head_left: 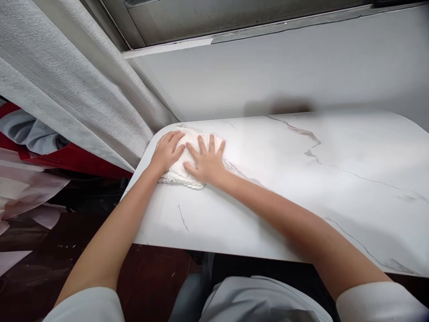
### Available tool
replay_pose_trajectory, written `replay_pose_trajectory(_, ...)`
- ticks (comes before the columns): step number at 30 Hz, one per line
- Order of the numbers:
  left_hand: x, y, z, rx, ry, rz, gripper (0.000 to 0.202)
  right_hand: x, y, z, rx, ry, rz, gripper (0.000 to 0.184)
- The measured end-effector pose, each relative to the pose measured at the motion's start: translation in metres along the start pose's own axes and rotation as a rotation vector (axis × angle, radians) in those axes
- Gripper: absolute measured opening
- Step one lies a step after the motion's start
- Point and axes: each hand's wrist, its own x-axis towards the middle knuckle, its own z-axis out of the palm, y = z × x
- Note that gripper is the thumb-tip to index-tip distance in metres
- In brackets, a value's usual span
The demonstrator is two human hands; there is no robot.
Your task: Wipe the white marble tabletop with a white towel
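Pale grey, draped fabric curtain (83, 67).
Right of the curtain: flat, greyish-white wall (268, 67); lower left: crumpled grey cloth (31, 130).

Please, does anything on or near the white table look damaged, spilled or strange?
One thing: a dark brownish patch on the pale wall, just above the table's back edge. I cannot tell whether it is stain, shadow or reflection. I see no spill; the crack-like lines look like marble pattern.

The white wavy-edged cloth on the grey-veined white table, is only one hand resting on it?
No, the left hand and the outspread right hand both rest on the white cloth.
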Motion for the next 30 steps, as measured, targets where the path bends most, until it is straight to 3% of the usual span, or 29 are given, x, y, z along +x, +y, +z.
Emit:
replay_pose_trajectory(6,0.032,-0.013,0.011,0.024,0.027,-0.177,0.053,0.038,0.016,-0.008,0.01,-0.048,0.004,0.069)
replay_pose_trajectory(15,0.076,-0.029,0.019,0.034,0.016,-0.217,0.053,0.08,0.029,-0.008,0.044,0.016,0.083,0.06)
replay_pose_trajectory(30,0.09,-0.057,0.017,0.032,0.018,-0.246,0.053,0.113,0.024,-0.003,-0.036,0.0,0.031,0.065)
